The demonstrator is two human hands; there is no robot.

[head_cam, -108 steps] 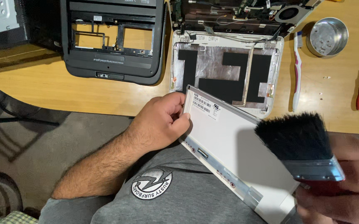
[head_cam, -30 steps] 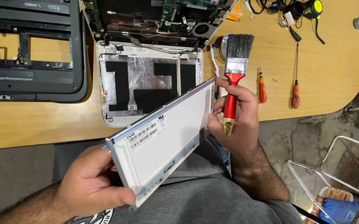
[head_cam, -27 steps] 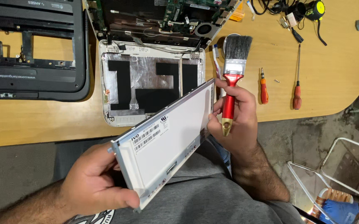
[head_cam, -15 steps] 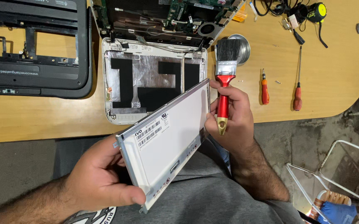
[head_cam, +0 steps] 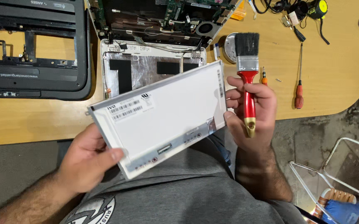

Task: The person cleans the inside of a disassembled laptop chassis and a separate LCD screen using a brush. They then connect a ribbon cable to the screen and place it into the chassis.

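Head cam – my left hand (head_cam: 89, 164) grips the white screen panel (head_cam: 163, 114), right hand (head_cam: 250, 114) pinches its edge while clutching the red-handled brush (head_cam: 248, 66).

The left hand (head_cam: 86, 164) grips the lower corner of a flat white rectangular screen panel (head_cam: 165, 114), tilted above the lap. The right hand (head_cam: 250, 114) steadies its far edge while holding a red-handled, black-bristled paintbrush (head_cam: 248, 70) upright.

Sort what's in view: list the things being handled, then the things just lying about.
In hand:
- flat white rectangular screen panel, gripped by left hand and right hand
- red-handled black-bristled paintbrush, in right hand

Lying about:
- black plastic laptop frame
- red-handled screwdriver
- round metal dish
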